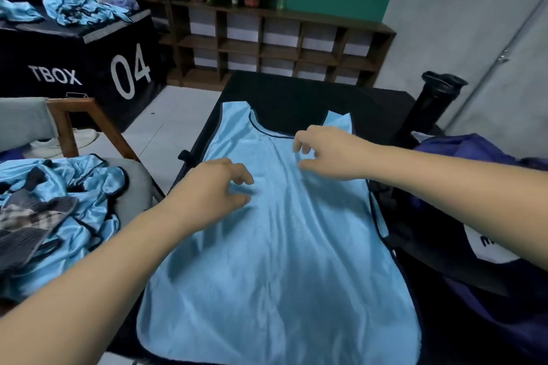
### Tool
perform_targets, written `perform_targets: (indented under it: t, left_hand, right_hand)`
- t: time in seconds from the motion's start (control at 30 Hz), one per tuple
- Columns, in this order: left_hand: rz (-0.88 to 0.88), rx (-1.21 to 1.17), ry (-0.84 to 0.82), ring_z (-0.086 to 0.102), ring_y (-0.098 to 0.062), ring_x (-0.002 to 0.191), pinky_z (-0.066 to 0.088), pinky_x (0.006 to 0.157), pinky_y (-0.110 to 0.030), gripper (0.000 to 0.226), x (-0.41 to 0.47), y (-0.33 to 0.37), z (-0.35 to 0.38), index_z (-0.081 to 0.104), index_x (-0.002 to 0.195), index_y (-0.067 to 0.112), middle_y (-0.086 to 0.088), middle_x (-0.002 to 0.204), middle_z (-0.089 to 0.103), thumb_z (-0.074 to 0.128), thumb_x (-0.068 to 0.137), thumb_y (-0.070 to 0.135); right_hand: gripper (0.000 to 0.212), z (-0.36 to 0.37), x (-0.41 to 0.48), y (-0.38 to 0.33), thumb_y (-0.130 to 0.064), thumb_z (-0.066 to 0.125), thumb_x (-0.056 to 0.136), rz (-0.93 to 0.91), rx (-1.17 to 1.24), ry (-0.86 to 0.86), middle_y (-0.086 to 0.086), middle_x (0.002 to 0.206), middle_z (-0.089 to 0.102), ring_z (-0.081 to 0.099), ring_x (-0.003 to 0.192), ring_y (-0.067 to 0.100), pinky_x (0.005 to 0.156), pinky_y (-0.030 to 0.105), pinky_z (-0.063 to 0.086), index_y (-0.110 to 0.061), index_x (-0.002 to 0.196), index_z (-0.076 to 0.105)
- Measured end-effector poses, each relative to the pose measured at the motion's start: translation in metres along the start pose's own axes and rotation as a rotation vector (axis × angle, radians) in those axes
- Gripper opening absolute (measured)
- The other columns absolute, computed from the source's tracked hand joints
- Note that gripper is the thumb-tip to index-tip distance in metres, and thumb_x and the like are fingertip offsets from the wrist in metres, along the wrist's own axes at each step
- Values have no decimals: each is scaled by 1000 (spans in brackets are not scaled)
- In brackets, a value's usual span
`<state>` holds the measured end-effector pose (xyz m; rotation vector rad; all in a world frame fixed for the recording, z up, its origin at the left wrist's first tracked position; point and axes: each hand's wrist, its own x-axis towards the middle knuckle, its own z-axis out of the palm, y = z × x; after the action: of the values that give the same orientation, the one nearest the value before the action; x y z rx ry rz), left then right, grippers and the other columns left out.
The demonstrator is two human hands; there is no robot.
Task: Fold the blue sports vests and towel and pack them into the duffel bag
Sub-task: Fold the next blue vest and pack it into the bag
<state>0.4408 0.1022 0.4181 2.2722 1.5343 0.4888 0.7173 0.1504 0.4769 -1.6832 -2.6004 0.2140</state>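
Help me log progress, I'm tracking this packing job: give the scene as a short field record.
vest: flat, unfolded, on black table
left hand: loosely curled over vest, gripping nothing
right hand: loosely curled near neckline
pile: crumpled blue vests on chair, left
duffel bag: right of table

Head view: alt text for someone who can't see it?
A blue sports vest lies flat on a black table, left hand and right hand loosely curled over its upper half. Crumpled vests sit at left, a dark duffel bag at right.
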Motion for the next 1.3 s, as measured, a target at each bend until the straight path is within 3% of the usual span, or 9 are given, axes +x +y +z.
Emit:
perform_targets:
  t: [0.1,0.27,0.43,0.57,0.77,0.93,1.07,1.17,1.3]
  left_hand:
    - [75,9,-52,61,-3,102,53,91,-30,28,-22,23,5,69,118,42,20,112,61,79,92,42]
    - [233,9,-170,58,4,95,42,81,-10,28,-60,59,18,67,107,37,18,102,61,86,86,41]
    - [400,10,-307,56,-2,93,47,83,-21,37,-106,89,41,63,106,36,17,99,55,85,82,52]
    - [519,71,-396,50,-4,99,49,84,-31,51,-137,108,65,55,115,40,18,111,45,78,75,62]
    - [681,191,-262,50,-15,97,49,81,-36,34,-138,119,95,51,109,30,11,111,46,73,86,43]
    - [629,119,-236,54,-8,87,50,79,-33,10,-129,120,84,56,98,32,13,94,55,62,96,39]
    - [500,-61,-324,64,1,82,52,80,-25,9,-118,120,74,65,94,32,18,87,68,72,98,31]
    - [399,-163,-309,66,3,76,46,72,-12,10,-114,117,72,70,92,28,16,84,73,76,97,22]
    - [344,-257,-217,59,2,65,39,65,-9,13,-115,120,73,65,98,26,11,84,74,72,100,15]
  right_hand:
    - [23,9,-50,-6,-39,65,99,-12,36,-17,-10,114,57,57,96,9,90,36,52,-31,119,60]
    - [13,30,-125,-21,-38,68,95,-55,101,-56,-14,102,55,56,93,2,88,36,52,-34,103,57]
    - [14,51,-186,-29,-32,74,94,-114,158,-112,-14,95,58,57,89,4,84,28,48,-30,96,59]
    - [11,63,-215,-21,-30,72,96,-88,254,-119,-12,91,63,62,88,10,85,32,52,-30,93,61]
    - [6,70,-223,-8,-29,68,99,-122,270,-111,-12,87,63,61,84,10,80,31,51,-29,96,63]
    - [24,72,-233,-5,-54,72,96,-156,279,-104,-14,96,60,61,94,10,86,31,51,-33,101,62]
    - [49,76,-247,-12,-75,74,82,-202,221,-112,-17,103,52,54,102,6,90,28,48,-35,103,56]
    - [45,80,-251,-13,-67,76,84,-235,104,-76,-17,101,46,45,95,4,85,25,40,-35,103,52]
    - [18,82,-255,-14,-37,65,94,-193,76,4,-13,97,50,49,91,10,81,30,39,-31,97,49]
